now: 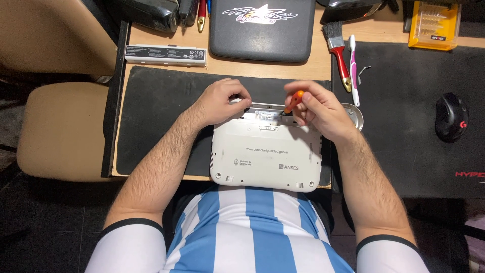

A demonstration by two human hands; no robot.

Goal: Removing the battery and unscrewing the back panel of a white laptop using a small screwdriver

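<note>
- white laptop (266, 154) lies bottom-up on a dark mat (156, 111), near edge of the wooden desk (313, 68), right in front of the person's striped shirt (252, 232)
- open battery bay runs along the laptop's far edge, both hands over it
- left hand (222, 101) curled, fingertips pressed together on the far-left rim of the bay, touching the case; can't tell if anything small is pinched
- right hand (318, 108) pinches an orange-handled screwdriver (294, 101) between thumb and fingers, tip angled down into the bay near its middle-right; tip itself too small to see clearly
- small round metal dish (354, 115) just right of the right hand, partly hidden by it
- far left on the desk: long white battery pack (165, 54), well apart from the laptop
- far middle: dark case with a star graphic (262, 29)
- far right of the mat: red-handled paint brush (337, 50) and a pink-white toothbrush (354, 68) lying side by side, tweezers-like metal bit next to them, unclear
- black mouse pad (404, 126) covers the right side, black mouse (451, 116) on it
- yellow bit box (434, 24) at far right corner
- beige chair seat (60, 131) left of the desk
</note>
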